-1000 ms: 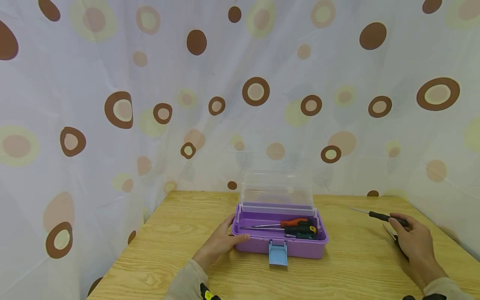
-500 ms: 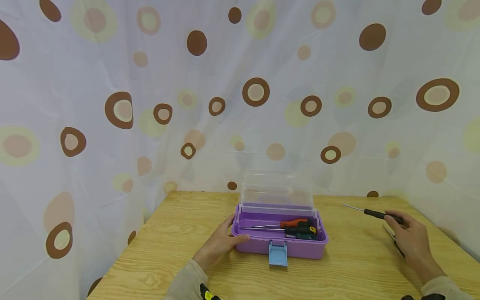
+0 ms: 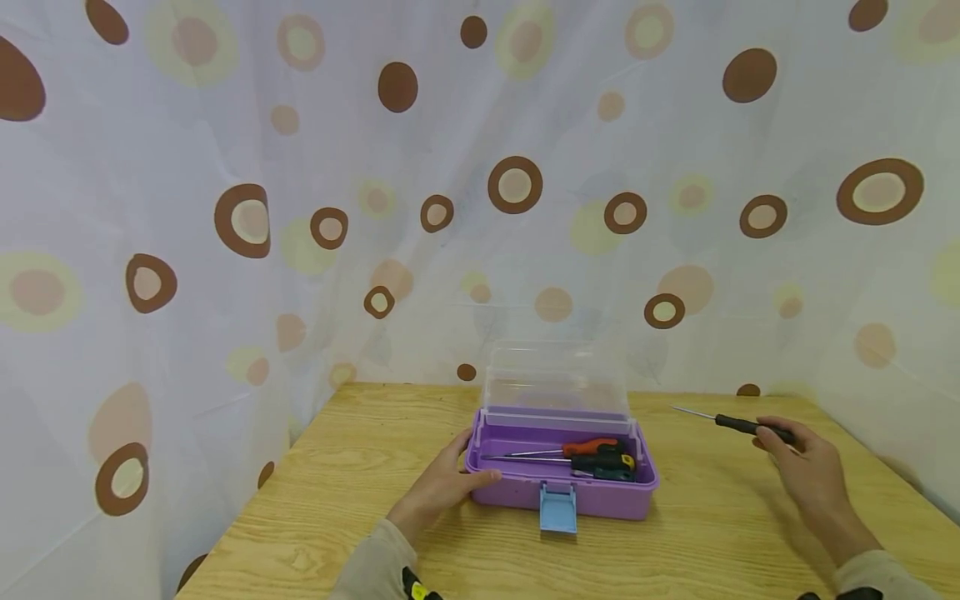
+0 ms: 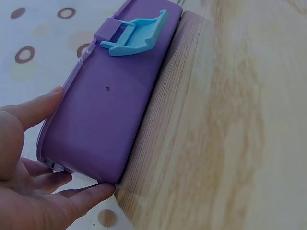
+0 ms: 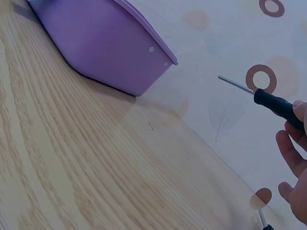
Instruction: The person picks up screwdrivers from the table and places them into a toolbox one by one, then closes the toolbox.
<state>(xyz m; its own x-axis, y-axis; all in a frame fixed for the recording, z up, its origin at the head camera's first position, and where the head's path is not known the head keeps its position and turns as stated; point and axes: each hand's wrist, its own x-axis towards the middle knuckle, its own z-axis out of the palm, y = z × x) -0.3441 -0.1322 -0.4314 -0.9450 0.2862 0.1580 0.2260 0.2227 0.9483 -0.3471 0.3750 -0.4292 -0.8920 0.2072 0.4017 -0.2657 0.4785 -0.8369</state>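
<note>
A purple toolbox stands on the table, its clear lid tipped up behind it and its light blue latch hanging down in front. My left hand grips the left end, thumb over the front rim and fingers round the side. Inside lie an orange-handled screwdriver, a black-and-yellow one and a dark green handle. Off to the right, my right hand holds a black-handled screwdriver by its handle end, the shaft pointing left toward the box and raised over the table.
Wood-grained tabletop surrounds the box. A spotted curtain hangs behind the table and along both sides. Low in the right wrist view, part of another tool with a metal shaft lies below my right hand.
My right hand has moved left with the black-handled screwdriver, bringing its tip closer to the toolbox. The other tool on the table is now mostly behind that hand. My left hand stays put.
</note>
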